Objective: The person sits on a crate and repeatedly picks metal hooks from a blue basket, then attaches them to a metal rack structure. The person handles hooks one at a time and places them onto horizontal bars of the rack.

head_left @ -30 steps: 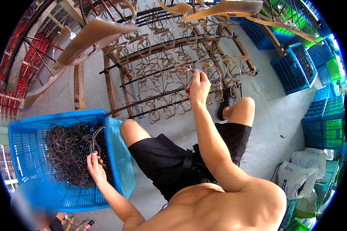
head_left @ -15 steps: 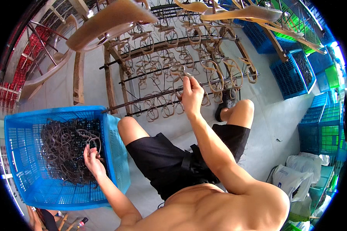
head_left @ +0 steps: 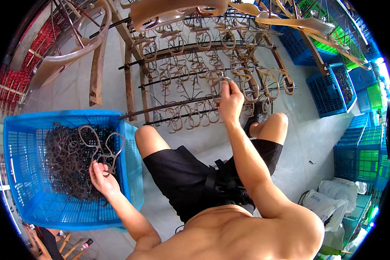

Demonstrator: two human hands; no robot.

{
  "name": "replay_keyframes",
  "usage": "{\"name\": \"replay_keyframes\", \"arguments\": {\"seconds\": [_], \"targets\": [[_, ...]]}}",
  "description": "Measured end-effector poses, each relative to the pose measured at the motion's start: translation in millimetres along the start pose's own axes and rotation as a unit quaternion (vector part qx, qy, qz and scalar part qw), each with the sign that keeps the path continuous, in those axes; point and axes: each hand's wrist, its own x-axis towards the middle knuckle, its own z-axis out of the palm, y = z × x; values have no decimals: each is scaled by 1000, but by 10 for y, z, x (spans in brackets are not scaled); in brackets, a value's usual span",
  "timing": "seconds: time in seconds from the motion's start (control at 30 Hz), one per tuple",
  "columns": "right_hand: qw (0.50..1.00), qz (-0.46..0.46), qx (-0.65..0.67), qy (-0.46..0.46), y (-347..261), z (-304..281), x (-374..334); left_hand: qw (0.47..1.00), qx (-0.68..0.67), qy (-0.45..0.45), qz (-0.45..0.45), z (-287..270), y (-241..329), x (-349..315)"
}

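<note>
In my left hand point(head_left: 104, 180) is a thin greyish eyeglass frame point(head_left: 100, 145), pinched between thumb and fingers above a blue plastic crate point(head_left: 65, 113). Inside the crate lies a tangled heap of dark eyeglass frames point(head_left: 65, 160). My right hand point(head_left: 232, 104) reaches forward to a wooden rack with rods point(head_left: 177, 104), where brownish eyeglass frames point(head_left: 203, 41) hang in rows. Its thumb and fingers close on a small greyish piece at the lower rods; its kind is too small to make out.
Large tan eyeglass frames point(head_left: 177, 13) hang close overhead. Blue crates point(head_left: 331, 93) and stacked blue and green crates point(head_left: 359, 147) stand at the right, with white plastic bags point(head_left: 329, 201) nearer me. At lower left, part of another person point(head_left: 47, 242) shows.
My left hand has lifted the eyeglass frame slightly away from the heap, so its shape shows more fully. My right hand has shifted to the right in view, still at the rack.
</note>
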Motion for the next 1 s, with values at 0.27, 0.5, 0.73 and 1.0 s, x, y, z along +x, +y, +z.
{"name": "replay_keyframes", "arguments": {"seconds": [0.27,0.5,0.73,1.0], "targets": [[948,-148,-278,-52,-318,-282,-323,986,8,-166,-22,341,228,-385],[797,-249,37,-548,-836,-91,-1087,981,-35,-151,-117,860,168,-620],[882,-193,44,-427,-534,42,-1348,983,116,-129,54,1023,57,-831],[829,167,396,-359,-858,94,-1858,947,223,-100,206,1295,-119,-1056]]}}
